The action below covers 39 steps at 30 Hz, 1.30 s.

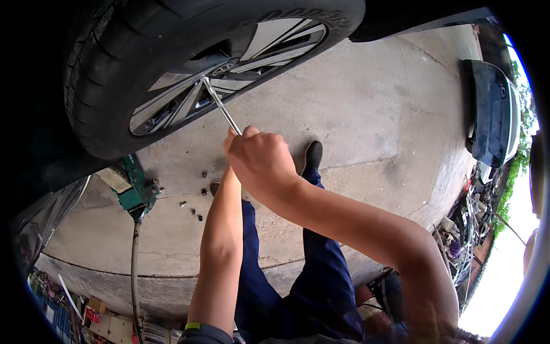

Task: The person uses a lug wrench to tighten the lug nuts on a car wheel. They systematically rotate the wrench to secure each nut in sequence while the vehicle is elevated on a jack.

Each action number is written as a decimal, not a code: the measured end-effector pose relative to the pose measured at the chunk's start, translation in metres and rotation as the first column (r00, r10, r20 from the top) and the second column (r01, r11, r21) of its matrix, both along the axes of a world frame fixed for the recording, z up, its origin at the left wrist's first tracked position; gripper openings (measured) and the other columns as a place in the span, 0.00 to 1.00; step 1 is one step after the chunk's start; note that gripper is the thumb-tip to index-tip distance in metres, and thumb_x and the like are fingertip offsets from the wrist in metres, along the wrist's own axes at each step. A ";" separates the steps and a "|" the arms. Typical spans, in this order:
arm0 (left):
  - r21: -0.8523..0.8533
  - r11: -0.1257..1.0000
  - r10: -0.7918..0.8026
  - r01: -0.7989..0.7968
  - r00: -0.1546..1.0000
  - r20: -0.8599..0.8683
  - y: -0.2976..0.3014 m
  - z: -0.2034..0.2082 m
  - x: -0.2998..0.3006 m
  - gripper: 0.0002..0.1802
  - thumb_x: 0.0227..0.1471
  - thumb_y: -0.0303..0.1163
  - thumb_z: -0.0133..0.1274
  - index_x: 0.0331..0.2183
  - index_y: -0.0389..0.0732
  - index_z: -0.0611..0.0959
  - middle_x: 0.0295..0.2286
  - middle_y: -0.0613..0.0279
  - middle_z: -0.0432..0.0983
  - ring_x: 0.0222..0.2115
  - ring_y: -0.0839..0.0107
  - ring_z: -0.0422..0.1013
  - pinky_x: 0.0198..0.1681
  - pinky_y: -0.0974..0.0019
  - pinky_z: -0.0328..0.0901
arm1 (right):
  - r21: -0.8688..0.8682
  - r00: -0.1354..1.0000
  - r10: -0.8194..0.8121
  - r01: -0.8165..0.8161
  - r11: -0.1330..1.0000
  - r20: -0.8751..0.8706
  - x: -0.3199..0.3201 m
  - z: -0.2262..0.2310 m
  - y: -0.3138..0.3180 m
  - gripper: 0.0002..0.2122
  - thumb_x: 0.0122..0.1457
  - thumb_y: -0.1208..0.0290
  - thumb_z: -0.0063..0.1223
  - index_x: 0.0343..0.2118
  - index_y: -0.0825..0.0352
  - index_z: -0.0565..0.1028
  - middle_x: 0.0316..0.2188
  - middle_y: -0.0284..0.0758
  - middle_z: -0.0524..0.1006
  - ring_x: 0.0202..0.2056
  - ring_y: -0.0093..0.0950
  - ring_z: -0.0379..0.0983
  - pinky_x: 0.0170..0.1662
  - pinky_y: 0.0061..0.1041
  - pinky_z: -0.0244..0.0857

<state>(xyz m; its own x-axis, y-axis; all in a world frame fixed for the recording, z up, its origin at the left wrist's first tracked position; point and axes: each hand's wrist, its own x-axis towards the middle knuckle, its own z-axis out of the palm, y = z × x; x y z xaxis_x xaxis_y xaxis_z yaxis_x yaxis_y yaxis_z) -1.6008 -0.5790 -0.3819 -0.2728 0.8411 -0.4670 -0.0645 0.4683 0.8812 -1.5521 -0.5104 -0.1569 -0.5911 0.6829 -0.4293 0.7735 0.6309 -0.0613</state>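
Observation:
A chrome lug wrench (222, 108) slants from the hub area of a car wheel (183, 106) down into my two hands. Its far end meets the wheel near the centre cap, but the exact contact is too small to make out. My right hand (262, 161) is closed round the near end of the handle. Partly hidden behind it, my left hand (231, 141) is closed at the same end. The wheel has a black tyre (114, 74) and silver-and-black spokes. Several small dark lug nuts (204, 174) lie scattered on the concrete below.
Left of my legs, a green floor jack (136, 186) reaches under the car, its long handle (136, 269) rising toward me. A detached dark car panel (494, 114) stands at the far right, above piled scrap parts (458, 241). Boxes (109, 329) sit at lower left.

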 end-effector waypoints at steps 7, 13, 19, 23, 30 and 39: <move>-0.385 0.914 0.232 -0.129 0.944 0.234 0.004 -0.077 -0.006 0.39 0.67 0.61 0.36 0.27 0.32 0.80 0.25 0.61 0.76 0.27 0.68 0.72 0.31 0.57 0.67 | -0.200 0.995 0.058 -0.040 0.979 0.082 0.042 -0.002 0.039 0.09 0.55 0.66 0.60 0.23 0.64 0.82 0.27 0.36 0.82 0.31 0.35 0.82 0.32 0.32 0.75; -0.348 0.929 -0.167 0.127 0.982 -0.090 0.001 -0.089 -0.015 0.42 0.68 0.59 0.27 0.35 0.31 0.84 0.32 0.38 0.81 0.38 0.35 0.75 0.45 0.42 0.67 | -0.153 0.983 0.168 -0.156 0.976 0.070 0.072 -0.011 0.061 0.12 0.58 0.57 0.59 0.25 0.60 0.81 0.23 0.32 0.80 0.30 0.34 0.81 0.32 0.31 0.74; -0.385 0.906 -0.266 0.173 0.943 -0.202 0.001 -0.061 -0.021 0.43 0.68 0.60 0.24 0.32 0.36 0.85 0.34 0.41 0.82 0.40 0.38 0.75 0.47 0.42 0.67 | -0.170 0.660 0.259 -0.197 0.966 0.705 0.028 -0.020 0.036 0.05 0.52 0.67 0.61 0.29 0.58 0.85 0.29 0.30 0.84 0.32 0.33 0.83 0.26 0.34 0.74; -0.302 0.901 -0.348 0.311 0.934 -0.079 -0.003 -0.057 -0.038 0.43 0.67 0.59 0.22 0.30 0.37 0.85 0.33 0.41 0.82 0.40 0.40 0.76 0.46 0.43 0.67 | -0.098 0.734 0.153 -0.117 0.988 0.662 0.027 -0.032 0.035 0.06 0.51 0.70 0.61 0.32 0.58 0.86 0.31 0.31 0.84 0.33 0.32 0.83 0.24 0.34 0.74; -0.316 0.860 -0.460 0.400 0.877 -0.142 -0.005 -0.049 -0.030 0.27 0.66 0.44 0.29 0.38 0.39 0.81 0.39 0.44 0.82 0.41 0.40 0.76 0.51 0.44 0.68 | -0.138 0.719 0.203 -0.148 0.979 0.665 0.033 -0.034 0.046 0.06 0.52 0.70 0.58 0.29 0.60 0.85 0.30 0.36 0.85 0.35 0.34 0.83 0.34 0.32 0.75; -0.392 0.795 -0.581 0.464 0.769 -0.268 -0.004 -0.021 -0.034 0.25 0.67 0.42 0.33 0.41 0.37 0.81 0.36 0.48 0.83 0.41 0.48 0.79 0.49 0.48 0.68 | -0.149 0.738 0.204 -0.140 0.979 0.643 0.071 -0.061 0.068 0.08 0.51 0.68 0.55 0.28 0.61 0.85 0.30 0.39 0.84 0.34 0.37 0.83 0.38 0.34 0.75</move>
<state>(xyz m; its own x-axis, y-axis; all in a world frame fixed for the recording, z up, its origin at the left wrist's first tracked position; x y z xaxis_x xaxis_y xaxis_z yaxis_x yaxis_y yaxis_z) -1.6349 -0.5827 -0.4030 -0.0257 0.7440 -0.6676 0.5561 0.5656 0.6089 -1.4806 -0.4429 -0.2181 -0.2485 0.5393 -0.8046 0.5226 0.7740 0.3574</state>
